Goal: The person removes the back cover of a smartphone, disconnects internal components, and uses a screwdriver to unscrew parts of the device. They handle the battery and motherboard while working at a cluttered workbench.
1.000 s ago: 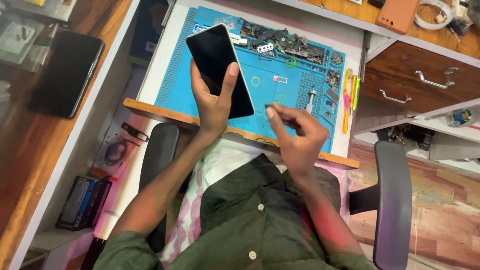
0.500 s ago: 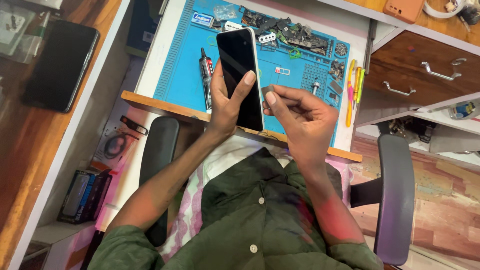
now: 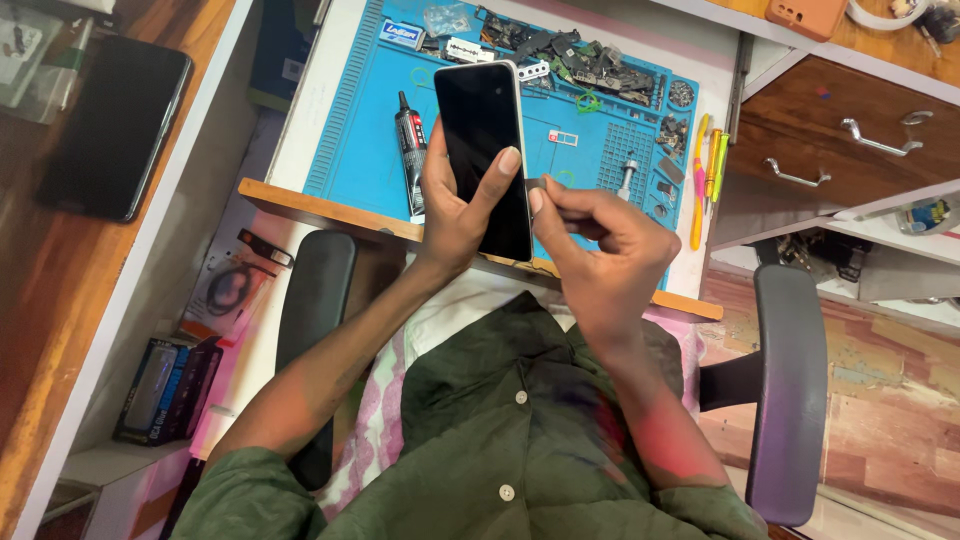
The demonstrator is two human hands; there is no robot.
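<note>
Held upright above the blue mat (image 3: pixel 360 120) in the left hand (image 3: pixel 455 215): a phone (image 3: pixel 483 150), dark screen toward the camera, pale frame showing along the top and right edge. Gripped from behind, palm at the lower back, thumb laid across the glass near the right edge, other fingers hidden behind. Pinched in the right hand (image 3: pixel 600 250), between thumb and forefinger: a small thin pick (image 3: pixel 534 184), its tip touching or just beside the phone's right edge, about midway down; too small to tell whether it sits in the seam. Probably light and stiff, this phone, but fragile: smooth glass likely slippery under a thumb and prone to crack if flexed or pried hard. Best held by the frame and back, as here, with pressure spread along the edges rather than on the screen's middle. Beside the left wrist on the mat, a black glue tube (image 3: pixel 411 150); farther back, a scatter of small parts (image 3: pixel 580 55); at the mat's right, yellow and pink tools (image 3: pixel 705 170). On the wooden shelf to the left, a second dark phone (image 3: pixel 115 125), well apart. Below, a green shirt (image 3: pixel 500 430) and chair armrests either side.
</note>
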